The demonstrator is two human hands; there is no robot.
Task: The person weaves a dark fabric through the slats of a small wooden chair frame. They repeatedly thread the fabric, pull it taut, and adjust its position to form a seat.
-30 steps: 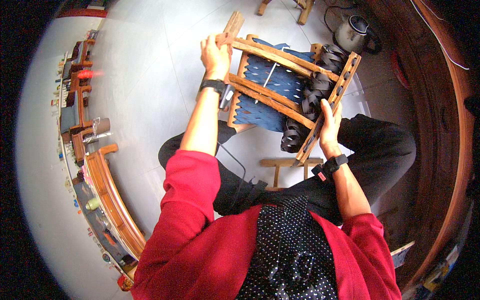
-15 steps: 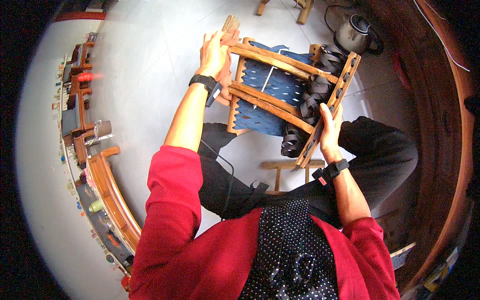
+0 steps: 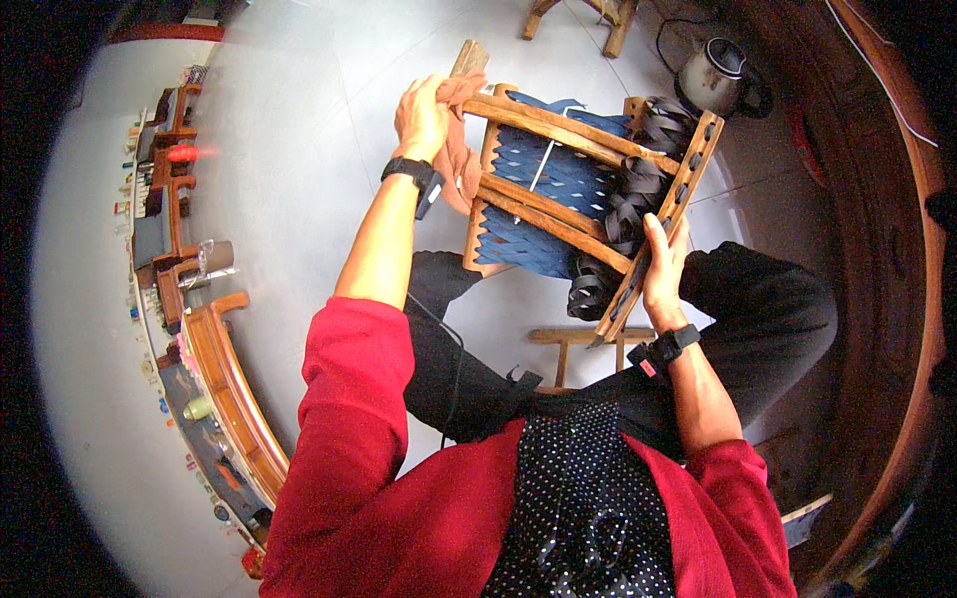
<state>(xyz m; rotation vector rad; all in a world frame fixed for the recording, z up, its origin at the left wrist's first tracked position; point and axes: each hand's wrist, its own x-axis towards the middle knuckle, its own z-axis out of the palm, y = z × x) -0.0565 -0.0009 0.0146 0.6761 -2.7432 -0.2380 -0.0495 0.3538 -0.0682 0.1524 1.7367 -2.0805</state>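
Observation:
A wooden folding stool (image 3: 558,221) with a woven blue strap seat (image 3: 543,164) is held up, tilted, above my knees. Fingers curled, my left hand (image 3: 423,118) presses an orange-brown cloth (image 3: 457,159) against the wooden rail at the stool's left end. The cloth hangs down below that hand. On the opposite side my right hand (image 3: 665,264) grips the slotted wooden rail (image 3: 688,164), thumb on its near face. Curled dark strap ends (image 3: 630,204) bunch up beside this rail.
A metal kettle (image 3: 710,75) stands on the floor at the far right, its cord behind it. Another wooden stool (image 3: 588,339) shows between my legs, and wooden legs (image 3: 618,30) stand at the far edge. Wooden furniture (image 3: 234,389) lines the left side.
My left hand has shifted slightly left against the stool, and more of the cloth shows beside it. The right hand keeps its grip. The whole view has shifted a little.

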